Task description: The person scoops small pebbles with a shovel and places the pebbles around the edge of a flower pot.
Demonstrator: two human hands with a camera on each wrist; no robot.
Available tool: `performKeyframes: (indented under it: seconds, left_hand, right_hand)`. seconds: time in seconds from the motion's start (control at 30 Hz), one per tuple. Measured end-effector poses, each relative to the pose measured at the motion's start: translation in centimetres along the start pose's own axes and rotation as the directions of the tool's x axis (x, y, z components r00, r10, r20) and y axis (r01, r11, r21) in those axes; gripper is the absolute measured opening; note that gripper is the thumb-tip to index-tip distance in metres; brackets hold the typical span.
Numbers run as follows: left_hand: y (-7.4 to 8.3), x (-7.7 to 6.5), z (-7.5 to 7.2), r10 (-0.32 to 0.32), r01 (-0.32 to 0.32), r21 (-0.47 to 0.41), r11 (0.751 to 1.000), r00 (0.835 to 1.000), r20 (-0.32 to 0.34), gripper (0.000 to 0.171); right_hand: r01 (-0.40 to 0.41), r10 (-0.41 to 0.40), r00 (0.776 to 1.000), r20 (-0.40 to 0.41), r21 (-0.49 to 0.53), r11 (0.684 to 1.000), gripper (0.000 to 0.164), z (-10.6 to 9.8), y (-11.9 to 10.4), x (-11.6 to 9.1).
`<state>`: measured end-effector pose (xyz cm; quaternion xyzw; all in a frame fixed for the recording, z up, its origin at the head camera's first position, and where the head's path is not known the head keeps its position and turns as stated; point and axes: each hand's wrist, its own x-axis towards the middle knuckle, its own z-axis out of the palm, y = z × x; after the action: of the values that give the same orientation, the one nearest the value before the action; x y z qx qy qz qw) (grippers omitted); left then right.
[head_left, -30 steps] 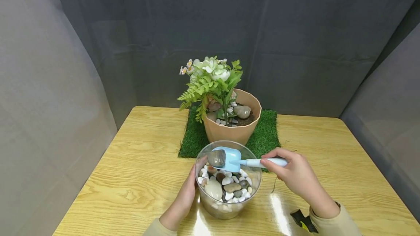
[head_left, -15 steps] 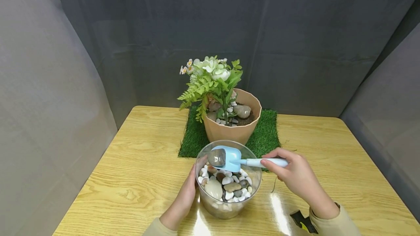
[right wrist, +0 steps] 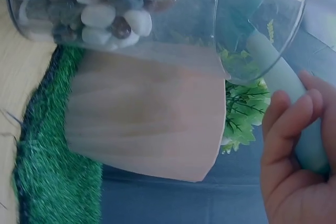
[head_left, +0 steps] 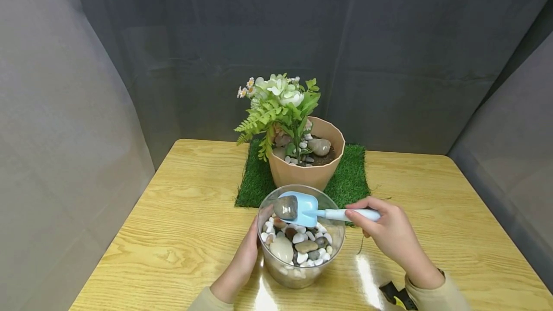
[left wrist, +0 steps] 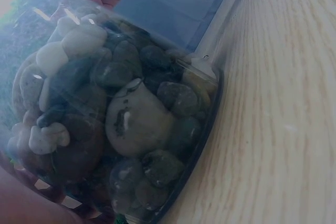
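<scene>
My right hand grips the white handle of a light blue toy shovel. A large grey-brown stone lies at the front of its scoop, above the mouth of a clear container. White pebbles and larger stones fill the container's lower part. My left hand holds the container's left side, fingers curved round it, partly seen through the wall. In the left wrist view that hand shows at the lower left. The right wrist view has my fingers and thumb wrapped round the handle.
Behind the container, a peach plant pot with white flowers, stones and soil stands on a green grass mat. A black and yellow object lies by my right sleeve on the wooden table. Grey curtains enclose the table.
Almost nothing differs. My right hand and the shovel have shifted very slightly; the stone stays on the scoop and my left hand stays on the container.
</scene>
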<state>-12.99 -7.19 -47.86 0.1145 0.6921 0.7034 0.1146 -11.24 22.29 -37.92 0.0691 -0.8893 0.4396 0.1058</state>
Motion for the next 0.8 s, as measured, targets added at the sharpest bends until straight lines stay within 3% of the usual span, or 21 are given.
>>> performKeyframes:
  seconds: [0.17,0.4,0.63,0.8]
  left_hand:
    - [0.2,-0.1,0.1,0.013,-0.013,-0.006,1.000,1.000,-0.003,0.071]
    - [0.3,-0.2,0.1,0.023,-0.023,-0.008,1.000,1.000,0.002,0.068]
    - [0.2,-0.2,0.0,0.017,-0.017,0.006,1.000,1.000,-0.002,0.070]
    - [0.3,-0.3,0.1,0.018,-0.018,0.006,1.000,1.000,-0.007,0.068]
  right_hand:
    - [0.007,-0.005,0.999,-0.035,0.052,0.999,0.006,0.1,0.5,0.0]
    - [-0.053,0.069,0.992,-0.109,0.142,0.988,0.015,-1.2,0.0,0.3]
    - [-0.056,0.079,0.970,-0.229,0.106,0.993,0.021,-3.8,-0.4,1.7]
    - [-0.054,0.067,0.964,-0.256,0.057,0.997,0.024,-5.5,-0.5,3.2]
